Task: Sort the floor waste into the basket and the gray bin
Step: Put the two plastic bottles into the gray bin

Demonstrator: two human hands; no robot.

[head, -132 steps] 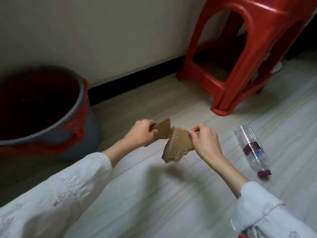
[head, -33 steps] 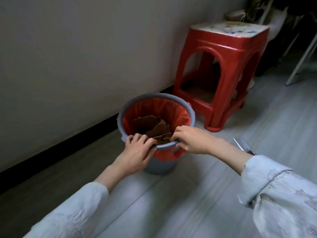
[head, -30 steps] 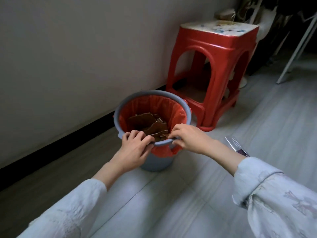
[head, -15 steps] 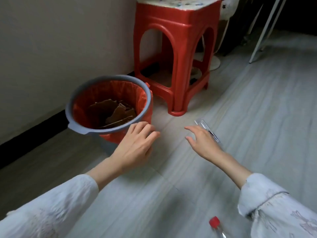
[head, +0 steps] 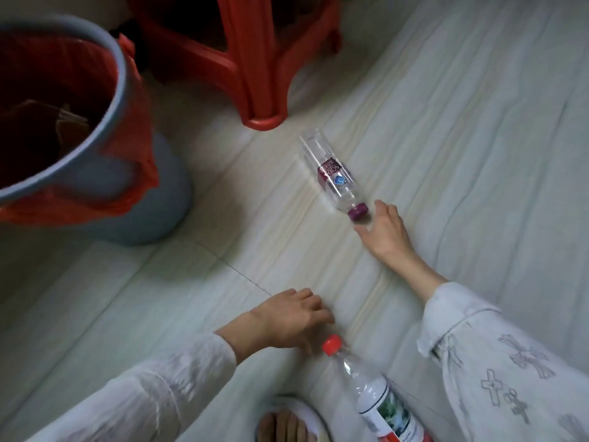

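Note:
The gray bin with a red liner stands at the upper left, with brown cardboard pieces inside. A clear plastic bottle with a purple cap lies on the pale floor. My right hand is spread open just below that cap, with its fingertips either side of the cap and not closed on it. A second clear bottle with a red cap lies at the bottom centre. My left hand hovers open just above its cap, holding nothing. No basket is in view.
A red plastic stool stands at the top centre, its leg close to the purple-capped bottle's base. A foot in a white slipper shows at the bottom edge. Pale floor stretches to the right.
Both hands have left the bin's rim and dropped to the floor. The right hand has reached the purple-capped bottle; the left has moved down near the red-capped bottle. The view has tilted downward.

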